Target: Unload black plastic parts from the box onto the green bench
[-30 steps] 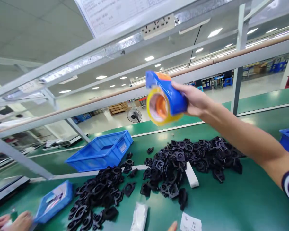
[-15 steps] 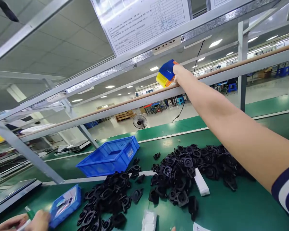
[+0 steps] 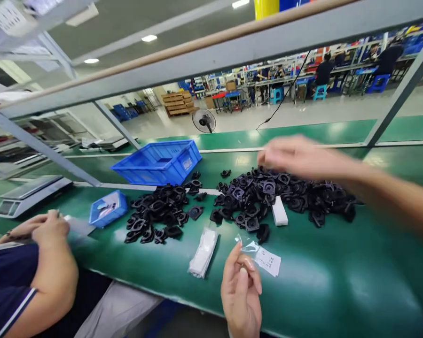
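My left hand (image 3: 241, 291) is raised palm up over the bench's near edge, fingers curled and thumb against them. Whatever it pinches is too small to make out. Just beyond its fingertips lie a clear plastic bag (image 3: 248, 245) and a white paper slip (image 3: 268, 261) with handwriting. My right hand (image 3: 296, 157), smeared by motion, passes above a heap of black plastic parts (image 3: 246, 199); its grip is unclear. A white packet in clear wrap (image 3: 203, 252) lies left of my left hand. A white block (image 3: 279, 211) rests against the heap.
A second pile of black parts (image 3: 155, 213) lies left, before a large blue crate (image 3: 158, 164). Further left are a small blue bin (image 3: 108, 209), a scale (image 3: 31, 195) and a co-worker's hands (image 3: 51, 227). A rail (image 3: 211, 61) crosses above, with yellow and blue objects (image 3: 267, 7) at the top.
My right hand has let go of the blue and yellow object at the rail and come down over the heap. My left hand has risen into view. The view has tilted down.
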Action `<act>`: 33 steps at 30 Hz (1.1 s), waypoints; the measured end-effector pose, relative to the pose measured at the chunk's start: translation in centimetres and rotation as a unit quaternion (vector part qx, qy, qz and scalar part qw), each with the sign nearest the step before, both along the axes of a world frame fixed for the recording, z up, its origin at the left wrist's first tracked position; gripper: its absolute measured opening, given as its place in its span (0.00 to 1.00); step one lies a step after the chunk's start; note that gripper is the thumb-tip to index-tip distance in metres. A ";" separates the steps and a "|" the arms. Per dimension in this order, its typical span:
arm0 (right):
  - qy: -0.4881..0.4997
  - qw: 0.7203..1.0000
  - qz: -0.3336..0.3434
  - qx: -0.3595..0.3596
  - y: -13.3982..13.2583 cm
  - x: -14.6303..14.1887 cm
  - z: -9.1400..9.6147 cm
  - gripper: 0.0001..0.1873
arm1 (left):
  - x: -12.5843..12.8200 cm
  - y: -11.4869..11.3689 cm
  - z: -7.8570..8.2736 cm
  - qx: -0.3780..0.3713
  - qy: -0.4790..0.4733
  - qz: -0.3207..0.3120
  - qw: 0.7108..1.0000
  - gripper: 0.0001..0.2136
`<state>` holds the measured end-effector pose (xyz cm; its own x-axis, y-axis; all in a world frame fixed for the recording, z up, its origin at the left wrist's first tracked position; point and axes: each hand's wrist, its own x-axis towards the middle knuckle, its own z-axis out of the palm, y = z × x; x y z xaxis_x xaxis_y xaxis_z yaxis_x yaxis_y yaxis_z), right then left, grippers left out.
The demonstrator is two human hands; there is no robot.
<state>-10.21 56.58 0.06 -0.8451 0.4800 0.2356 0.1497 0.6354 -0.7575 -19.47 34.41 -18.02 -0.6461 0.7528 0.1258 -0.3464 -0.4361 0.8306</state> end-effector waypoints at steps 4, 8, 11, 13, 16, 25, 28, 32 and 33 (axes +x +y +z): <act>-0.091 0.957 0.164 -0.220 -5.3 1.9 -9.3 0.19 | 1.4 0.1 -0.6 -0.022 0.050 -0.025 0.998 0.16; -0.035 0.937 0.110 -0.330 -7.7 2.9 -13.4 0.14 | 3.0 0.0 -1.3 -0.063 0.118 -0.064 0.989 0.19; -0.016 0.982 0.028 -0.187 -7.8 4.6 -13.9 0.11 | 2.9 0.0 -1.7 -0.146 0.192 -0.074 0.968 0.22; 0.003 0.996 -0.065 -0.069 -7.4 6.5 -13.9 0.11 | 1.9 0.2 -2.3 -0.237 0.231 -0.018 0.943 0.27; 0.026 0.969 -0.244 0.011 -6.6 9.7 -14.2 0.09 | -0.1 0.8 -4.4 -0.382 0.340 0.064 0.857 0.28; -0.040 0.970 -0.224 -0.087 -6.9 12.2 -18.1 0.09 | 0.1 3.7 -10.0 -0.514 0.528 -0.064 0.673 0.11; -0.036 0.963 -0.243 -0.110 -7.0 12.7 -18.5 0.09 | -0.2 3.6 -10.0 -0.482 0.504 -0.089 0.711 0.01; -0.033 0.963 -0.240 -0.121 -7.1 13.5 -18.7 0.09 | -0.8 3.1 -9.7 -0.441 0.416 -0.121 0.786 0.05; -0.031 0.963 -0.238 -0.120 -7.1 13.6 -18.8 0.09 | -0.8 3.1 -9.5 -0.427 0.381 -0.123 0.811 0.10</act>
